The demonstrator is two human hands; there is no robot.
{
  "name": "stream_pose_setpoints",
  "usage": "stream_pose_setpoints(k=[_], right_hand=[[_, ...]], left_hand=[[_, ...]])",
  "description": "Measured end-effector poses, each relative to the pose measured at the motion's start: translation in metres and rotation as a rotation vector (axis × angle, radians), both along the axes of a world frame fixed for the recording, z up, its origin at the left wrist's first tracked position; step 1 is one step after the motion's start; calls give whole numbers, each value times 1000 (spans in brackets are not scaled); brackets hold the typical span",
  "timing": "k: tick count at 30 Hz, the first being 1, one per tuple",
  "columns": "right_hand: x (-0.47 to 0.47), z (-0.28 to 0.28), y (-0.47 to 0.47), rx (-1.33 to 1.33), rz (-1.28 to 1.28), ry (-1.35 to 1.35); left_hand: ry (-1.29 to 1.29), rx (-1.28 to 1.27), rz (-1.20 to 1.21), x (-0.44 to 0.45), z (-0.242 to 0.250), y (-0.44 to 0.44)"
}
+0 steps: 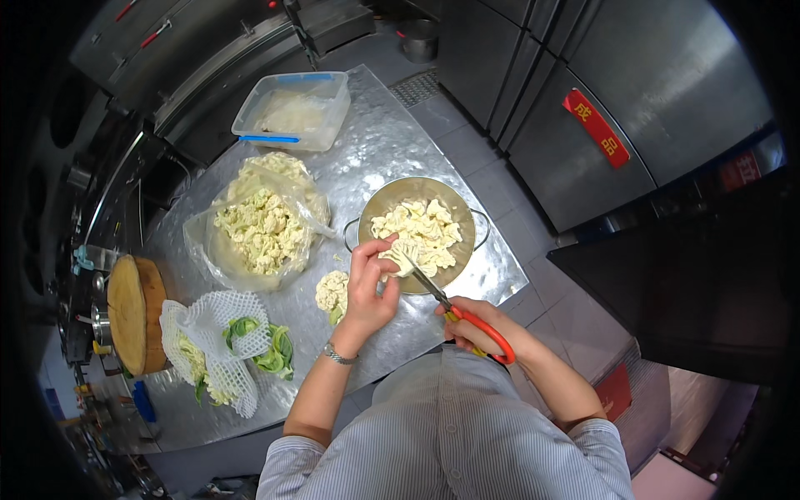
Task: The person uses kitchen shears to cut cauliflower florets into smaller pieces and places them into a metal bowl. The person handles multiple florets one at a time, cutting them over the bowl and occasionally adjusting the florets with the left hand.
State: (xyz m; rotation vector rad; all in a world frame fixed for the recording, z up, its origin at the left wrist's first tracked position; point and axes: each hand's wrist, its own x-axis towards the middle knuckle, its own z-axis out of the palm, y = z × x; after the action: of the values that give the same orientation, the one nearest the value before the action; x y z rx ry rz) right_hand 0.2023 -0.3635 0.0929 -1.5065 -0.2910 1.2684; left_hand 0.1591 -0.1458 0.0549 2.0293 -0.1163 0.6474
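Note:
Between its fingers my left hand (373,287) holds a cauliflower floret (403,255) over the near side of a two-handled metal pot (369,206). My right hand (481,325) grips kitchen scissors (478,322) with red handles, yellow on the inside. Their blades reach up to the floret; whether they are fully closed is hard to tell. Cut cauliflower pieces (431,225) lie inside the pot. Left of my left wrist, a larger piece of cauliflower (331,290) rests on the metal table, partly hidden by that hand.
A clear plastic bag (203,247) full of cauliflower stands to the left, below a plastic container (337,119) with blue clips. White foam netting (215,312), green leaves (278,356) and a round wooden chopping block (128,315) occupy the left end. Steel refrigerators (594,162) stand across the aisle.

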Motion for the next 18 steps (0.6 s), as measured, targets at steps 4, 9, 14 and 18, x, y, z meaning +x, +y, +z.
stream_pose_setpoints(k=[4,9,14,18], right_hand=[[0,2,3,1,-29,-154],[0,-18,12,15,-135,-221],[5,-20,10,-179,-107,-579],[14,-16,20,-93,-346,-697]], left_hand=[[-14,22,7,3,-3,-1],[139,-36,99,14,-15,2],[275,-763,118,20,-53,20],[457,-1116,-18,15,-29,13]])
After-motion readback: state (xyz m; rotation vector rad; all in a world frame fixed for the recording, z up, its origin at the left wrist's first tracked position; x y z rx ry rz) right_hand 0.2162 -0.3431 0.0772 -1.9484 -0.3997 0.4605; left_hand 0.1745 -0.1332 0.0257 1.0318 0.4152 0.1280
